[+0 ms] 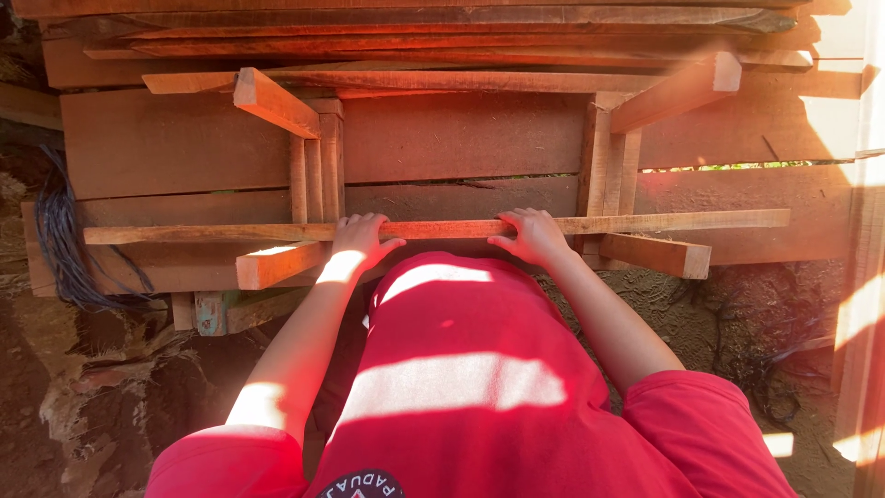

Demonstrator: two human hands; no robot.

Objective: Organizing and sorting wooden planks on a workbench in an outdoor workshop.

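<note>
Both hands rest on one long thin wooden slat (572, 224) that runs across the view, from the left side to well past the right-hand trestle. The left hand (358, 242) lies on it palm down, fingers curled over the far edge and thumb out to the right along the near edge — a loose grip on the slat. The right hand (531, 236) sits a little further along, fingers draped over the top and thumb tucked toward the body, likewise closed lightly on the slat. Between the two hands a short stretch of the slat shows bare.

The slat lies over two rough trestle frames: the left frame (318, 157) with its short square blocks jutting toward the camera, and the right frame (610, 157) built the same way, one block (656, 254) poking out just beneath the slat's right part. Behind them a stack of wide reddish planks (442, 134) fills the upper view, board upon board (the top ones are partly washed out by sunlight).

The person wears a red shirt (461, 387), crossed by bright bands of sun. At the far left a bundle of dark cords (60, 244) hangs beside the planks, and the ground (92, 397) below is bare brown earth — uneven and littered with scraps.
</note>
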